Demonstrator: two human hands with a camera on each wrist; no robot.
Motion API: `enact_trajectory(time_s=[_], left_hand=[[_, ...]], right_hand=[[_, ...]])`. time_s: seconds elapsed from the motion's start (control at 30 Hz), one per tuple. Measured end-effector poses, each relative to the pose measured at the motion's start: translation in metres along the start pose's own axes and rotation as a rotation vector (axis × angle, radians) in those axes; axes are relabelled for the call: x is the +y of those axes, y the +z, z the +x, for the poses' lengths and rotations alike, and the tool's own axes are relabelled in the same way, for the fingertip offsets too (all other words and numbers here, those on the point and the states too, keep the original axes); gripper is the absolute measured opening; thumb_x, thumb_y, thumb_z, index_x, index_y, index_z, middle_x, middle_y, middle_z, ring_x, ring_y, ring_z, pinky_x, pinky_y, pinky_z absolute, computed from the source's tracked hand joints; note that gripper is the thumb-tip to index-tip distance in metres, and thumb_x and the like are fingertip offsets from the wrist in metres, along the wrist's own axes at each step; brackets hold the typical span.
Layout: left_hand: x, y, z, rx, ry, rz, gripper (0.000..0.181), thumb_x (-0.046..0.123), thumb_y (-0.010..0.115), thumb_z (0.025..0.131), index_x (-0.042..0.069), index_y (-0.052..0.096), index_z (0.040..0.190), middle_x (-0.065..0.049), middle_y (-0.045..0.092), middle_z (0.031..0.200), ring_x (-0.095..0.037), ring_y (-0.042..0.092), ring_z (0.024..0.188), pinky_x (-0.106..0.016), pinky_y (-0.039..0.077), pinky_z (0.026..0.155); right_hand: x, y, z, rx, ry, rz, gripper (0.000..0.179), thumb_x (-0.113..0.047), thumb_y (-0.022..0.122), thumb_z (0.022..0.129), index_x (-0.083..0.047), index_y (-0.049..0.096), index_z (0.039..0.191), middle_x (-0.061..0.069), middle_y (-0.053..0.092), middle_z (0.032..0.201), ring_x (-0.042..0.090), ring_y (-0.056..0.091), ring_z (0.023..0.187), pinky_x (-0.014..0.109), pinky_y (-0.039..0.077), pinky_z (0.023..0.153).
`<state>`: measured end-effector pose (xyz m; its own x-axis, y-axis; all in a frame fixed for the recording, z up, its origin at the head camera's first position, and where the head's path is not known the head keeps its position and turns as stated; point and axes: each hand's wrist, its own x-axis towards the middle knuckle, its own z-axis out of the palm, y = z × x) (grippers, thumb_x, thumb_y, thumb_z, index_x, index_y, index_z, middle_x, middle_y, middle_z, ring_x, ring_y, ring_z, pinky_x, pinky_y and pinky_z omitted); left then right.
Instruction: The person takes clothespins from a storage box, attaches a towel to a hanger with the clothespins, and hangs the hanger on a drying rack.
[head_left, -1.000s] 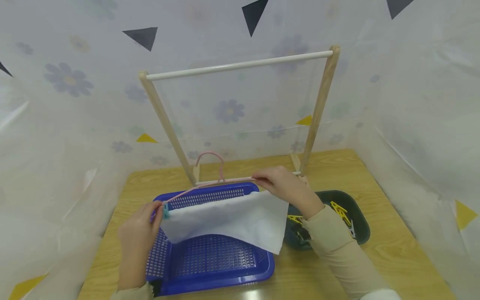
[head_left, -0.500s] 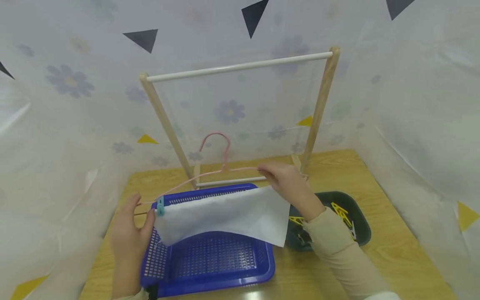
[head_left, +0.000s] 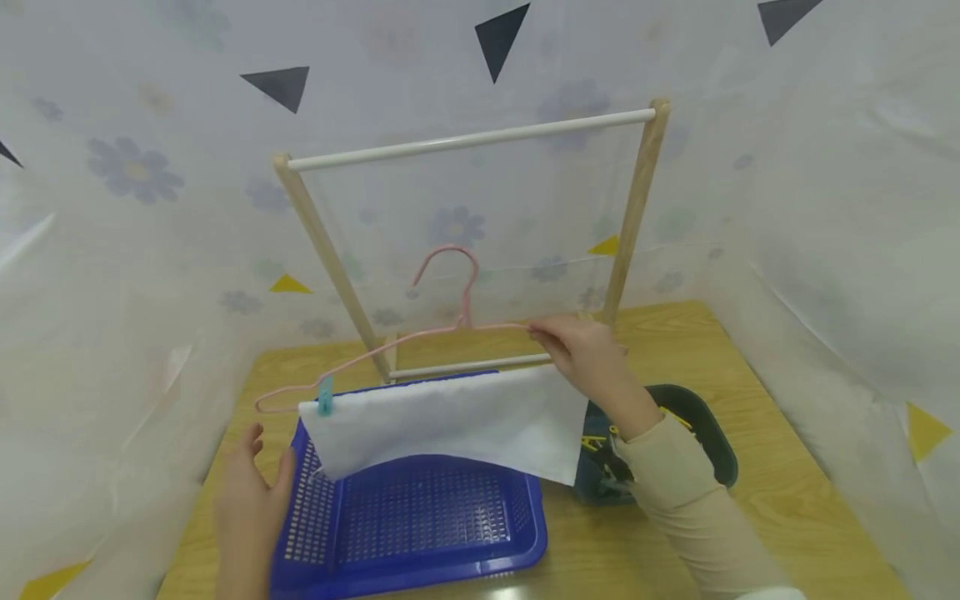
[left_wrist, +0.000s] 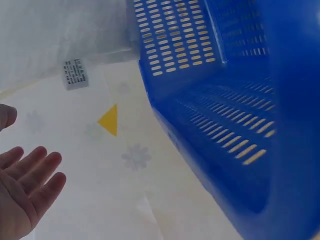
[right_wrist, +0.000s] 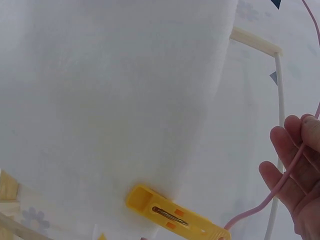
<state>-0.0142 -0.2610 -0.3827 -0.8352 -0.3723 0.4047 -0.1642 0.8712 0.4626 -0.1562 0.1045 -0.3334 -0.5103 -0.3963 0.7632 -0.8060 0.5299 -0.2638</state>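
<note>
My right hand [head_left: 592, 358] pinches the right arm of a pink clothes hanger [head_left: 420, 335], its hook upward. From the hanger hangs a white cloth [head_left: 457, 421], held near its left end by a teal clothespin [head_left: 325, 397]. In the right wrist view a yellow clothespin [right_wrist: 175, 212] grips the cloth close to the hanger's wire; my right hand hides it in the head view. My left hand [head_left: 251, 500] is off the hanger, fingers apart and holding nothing, left of the blue basket [head_left: 405, 575]. The left wrist view shows its fingers [left_wrist: 37, 170] loosely spread.
Behind the hanger stands a wooden rack with a white top rod [head_left: 472, 140] and a lower bar [head_left: 465, 365]. A dark green bin [head_left: 712, 425] with several clothespins sits to the right on the wooden table [head_left: 780, 500]. Patterned sheeting [head_left: 142, 275] surrounds the table.
My left hand has let go of the hanger's left end and dropped back. The hanger has risen with its hook upright, carrying the cloth, still in my right hand.
</note>
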Motion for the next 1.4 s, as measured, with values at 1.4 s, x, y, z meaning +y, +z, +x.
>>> enact_trajectory(time_s=[1.4], left_hand=[[-0.074, 0.034, -0.047, -0.501, -0.316, 0.170, 0.052, 0.027, 0.045, 0.092, -0.007, 0.032, 0.128, -0.031, 0.043, 0.122, -0.043, 0.052, 0.100, -0.055, 0.043, 0.080]], right_hand=[[0.032, -0.035, -0.006, 0.104, 0.063, -0.077, 0.013, 0.005, 0.070, 0.071, 0.006, 0.066, 0.084, 0.017, 0.066, 0.077, 0.027, 0.063, 0.062, 0.036, 0.052, 0.054]])
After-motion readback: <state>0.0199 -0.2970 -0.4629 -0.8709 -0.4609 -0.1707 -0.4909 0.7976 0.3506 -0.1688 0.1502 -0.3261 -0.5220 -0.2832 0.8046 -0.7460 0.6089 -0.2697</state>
